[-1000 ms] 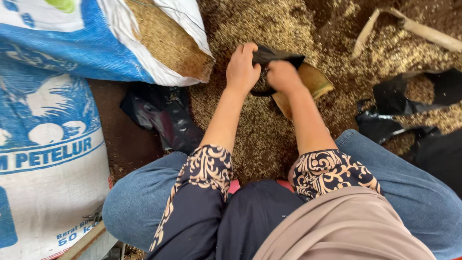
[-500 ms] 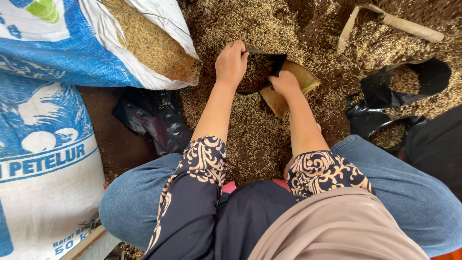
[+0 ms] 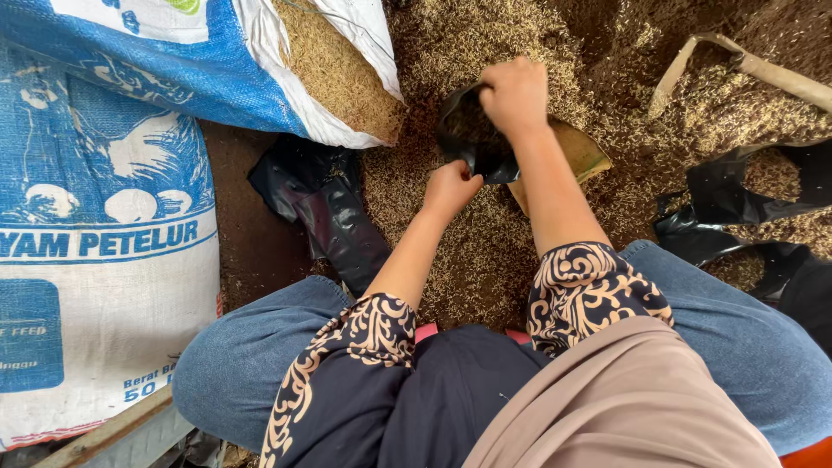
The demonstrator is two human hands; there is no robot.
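Holding a small black bag (image 3: 472, 139) open over the husk-strewn floor (image 3: 485, 260), left hand (image 3: 451, 189) pinches the near rim, right hand (image 3: 516, 94) grips the far rim; filling it seems underway, needing a steady mouth.

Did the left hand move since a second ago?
Yes. The left hand has come down off the far rim of the small black bag to its near edge, towards the person's knees and further from the open feed sack.
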